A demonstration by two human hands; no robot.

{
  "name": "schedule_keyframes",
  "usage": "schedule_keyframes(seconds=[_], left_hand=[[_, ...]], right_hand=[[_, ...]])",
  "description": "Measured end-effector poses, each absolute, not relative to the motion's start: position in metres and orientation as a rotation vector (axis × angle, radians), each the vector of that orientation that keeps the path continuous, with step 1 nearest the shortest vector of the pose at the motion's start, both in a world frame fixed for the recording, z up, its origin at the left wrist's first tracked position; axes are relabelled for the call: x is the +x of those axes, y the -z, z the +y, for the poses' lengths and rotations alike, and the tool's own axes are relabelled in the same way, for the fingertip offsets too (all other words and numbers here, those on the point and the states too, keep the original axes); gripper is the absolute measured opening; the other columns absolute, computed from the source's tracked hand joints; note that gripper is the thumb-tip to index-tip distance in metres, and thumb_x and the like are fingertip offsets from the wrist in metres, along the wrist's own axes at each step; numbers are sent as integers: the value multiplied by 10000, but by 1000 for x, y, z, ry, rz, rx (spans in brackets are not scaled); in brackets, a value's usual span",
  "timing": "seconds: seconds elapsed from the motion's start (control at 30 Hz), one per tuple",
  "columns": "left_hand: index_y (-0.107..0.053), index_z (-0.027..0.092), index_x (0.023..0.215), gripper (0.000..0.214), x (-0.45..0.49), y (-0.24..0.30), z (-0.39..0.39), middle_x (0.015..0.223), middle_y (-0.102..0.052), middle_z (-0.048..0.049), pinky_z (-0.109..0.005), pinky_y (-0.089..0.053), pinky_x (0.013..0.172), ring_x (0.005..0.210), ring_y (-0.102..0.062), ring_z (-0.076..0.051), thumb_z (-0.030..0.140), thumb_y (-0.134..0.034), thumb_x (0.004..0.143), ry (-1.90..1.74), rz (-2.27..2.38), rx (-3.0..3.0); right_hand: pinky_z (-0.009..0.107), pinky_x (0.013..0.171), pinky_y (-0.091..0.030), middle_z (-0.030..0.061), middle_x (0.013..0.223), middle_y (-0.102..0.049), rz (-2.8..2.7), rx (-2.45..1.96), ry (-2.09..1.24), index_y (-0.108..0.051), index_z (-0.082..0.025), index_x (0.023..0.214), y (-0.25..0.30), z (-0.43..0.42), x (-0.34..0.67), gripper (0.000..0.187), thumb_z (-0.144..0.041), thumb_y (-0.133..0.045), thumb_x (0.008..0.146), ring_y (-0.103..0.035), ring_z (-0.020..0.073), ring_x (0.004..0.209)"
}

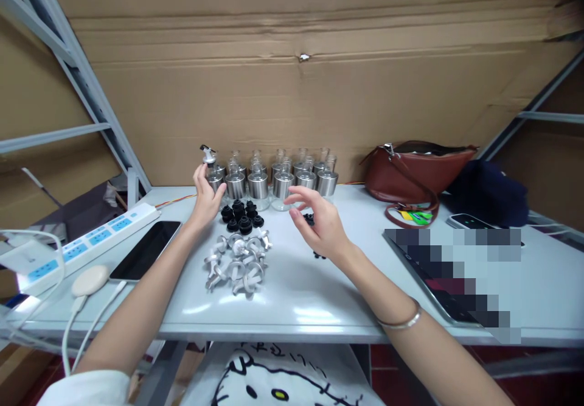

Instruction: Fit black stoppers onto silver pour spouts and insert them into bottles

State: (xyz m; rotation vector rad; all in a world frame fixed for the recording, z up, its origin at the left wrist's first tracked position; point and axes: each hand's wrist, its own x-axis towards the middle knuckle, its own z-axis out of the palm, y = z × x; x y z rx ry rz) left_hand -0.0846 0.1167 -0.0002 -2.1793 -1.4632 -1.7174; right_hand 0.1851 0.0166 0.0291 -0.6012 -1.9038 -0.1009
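Note:
My left hand (207,198) is wrapped around the front left bottle (216,181), thumb on its right side. A silver pourer with a black flap (208,153) tops that corner of the group. My right hand (319,220) is open, palm facing left, in front of the bottles with nothing in it. Several more glass bottles with steel sleeves (258,185) stand in rows, their necks bare. Before them lie black rubber stoppers (241,216) in a cluster. Nearer me is a heap of silvery pourer parts (239,263). Small black pieces (309,218) are partly hidden by my right hand.
On the left lie a power strip (86,243), a black phone (148,251) and a white charger (90,280) with cables. A brown handbag (415,175), a dark cap (488,193) and a partly blurred tablet (438,278) occupy the right. Cardboard (274,89) walls the back.

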Motion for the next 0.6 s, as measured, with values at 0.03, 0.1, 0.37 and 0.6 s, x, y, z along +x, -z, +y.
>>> schedule_keyframes(seconds=[0.03,0.1,0.37,0.6], left_hand=[[-232,173,1367,599,-81,-7,111,1449,-218,-161,-473,-150,1166,1398,-183,-265,355,-505,866,1681,-1378,-2193],[-335,204,1318,480,-73,-20,98,1459,-237,-132,-477,-179,1157,1392,-211,-260,346,-485,885,1555,-1255,-2242],[-618,170,877,238,-59,-38,70,915,-606,-66,-332,-475,841,897,-588,-193,277,-405,895,880,-1186,-2807],[-663,169,913,221,-49,-38,60,943,-622,-69,-316,-452,826,906,-582,-196,274,-470,885,602,-1197,-2949]], right_hand=[[318,696,-549,61,916,-675,-1903,-603,107,-423,-231,1238,-29,17,185,321,-228,-445,918,-649,173,823],[318,698,-547,59,910,-676,-1901,-604,127,-432,-231,1228,-29,17,185,310,-208,-435,919,-651,172,808],[310,684,-543,67,870,-687,-1945,-612,199,-514,-194,1106,-32,16,184,222,-154,-459,894,-655,174,777],[295,661,-529,67,844,-708,-2046,-642,228,-574,-175,955,-32,17,183,151,-127,-449,885,-655,173,748]])
